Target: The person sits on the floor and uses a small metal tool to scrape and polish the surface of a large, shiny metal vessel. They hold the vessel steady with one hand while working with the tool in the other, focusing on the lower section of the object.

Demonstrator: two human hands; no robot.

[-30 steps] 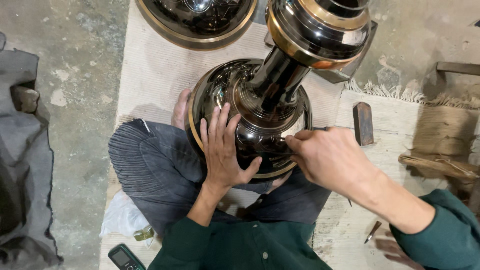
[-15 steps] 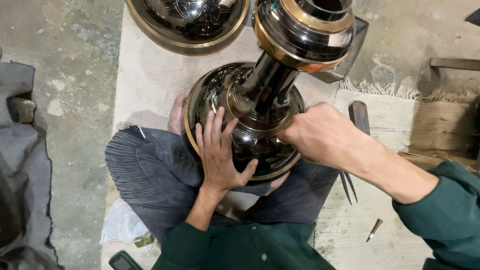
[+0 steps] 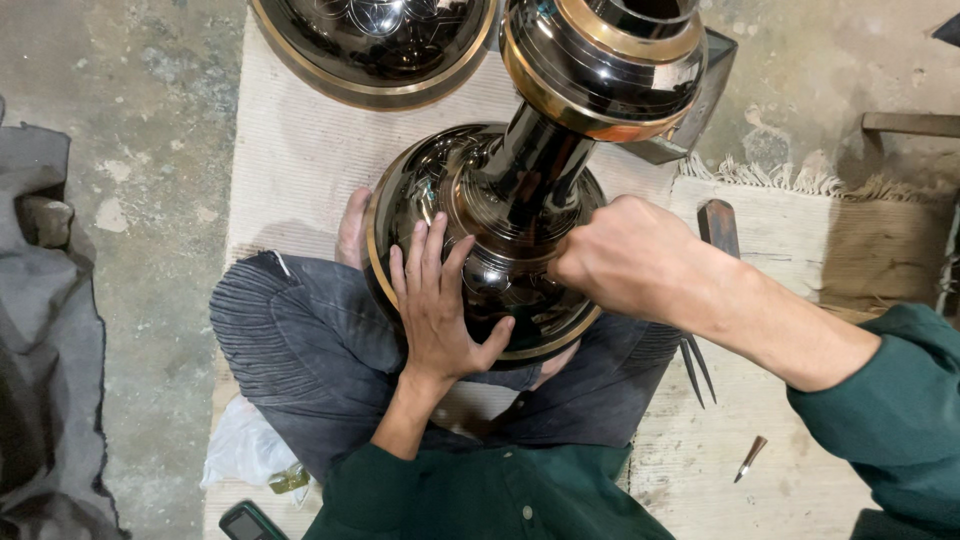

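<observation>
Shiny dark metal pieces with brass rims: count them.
2. One vase sits in the lap, left hand flat on it, right hand at its neck. One bowl lies top, cropped; more may be hidden.

**Soft indoor light, sharp centre, glare on the metal**

From my seat the view is evenly lit and moderately bright, with no hard shadows; only a faint shade sits under the knees on the mat (image 3: 300,150). The dark metal vessel (image 3: 480,240) throws bright streaks and white highlights along its curves and gold rim. My left hand (image 3: 437,310) reads crisp; my right hand (image 3: 625,255) looks slightly soft. The concrete floor (image 3: 120,120) darkens toward the corners.
</observation>
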